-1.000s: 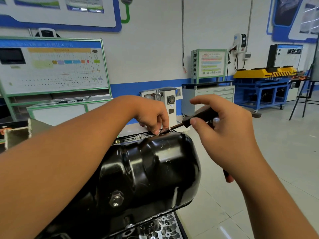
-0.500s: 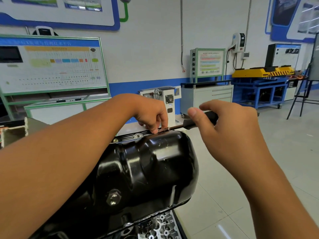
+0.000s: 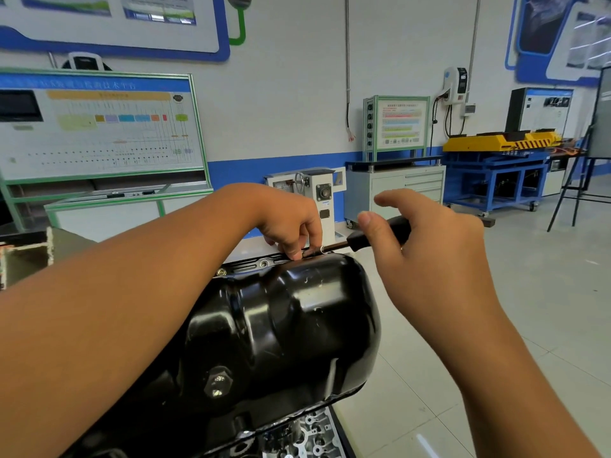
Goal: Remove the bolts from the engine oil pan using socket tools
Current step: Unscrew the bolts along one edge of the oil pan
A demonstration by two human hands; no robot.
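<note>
Spinning out a flange bolt on the far edge of the pan

The step in hand looks like running a bolt out with a socket driver [image 3: 370, 238] at the pan's far flange. To do it well, the shaft should stay in line with the bolt, so the socket sits square and does not ride off the head. Light inward pressure is enough once the bolt is loose. The hand at the tip should steady the socket, not squeeze it, and be ready to catch the bolt as it comes free.

The right hand [image 3: 426, 256] holds the driver's black handle. Thumb and palm wrap it, while the index finger is lifted straight, off the handle, above the grip. That looks like a regrip between turns, though I cannot be sure.

The left hand [image 3: 291, 226] is curled down at the far end of the shaft, fingertips pinching round the socket where it meets the flange. The bolt itself is hidden under those fingers.

The oil pan [image 3: 281, 325], glossy black, lies just below and nearer than both grips. Left of the left hand's fingertips, two more bolts [image 3: 263, 263] sit in the flange, still in place. The drain plug [image 3: 216, 385] shows low on the pan's near face, well below the grips
</note>
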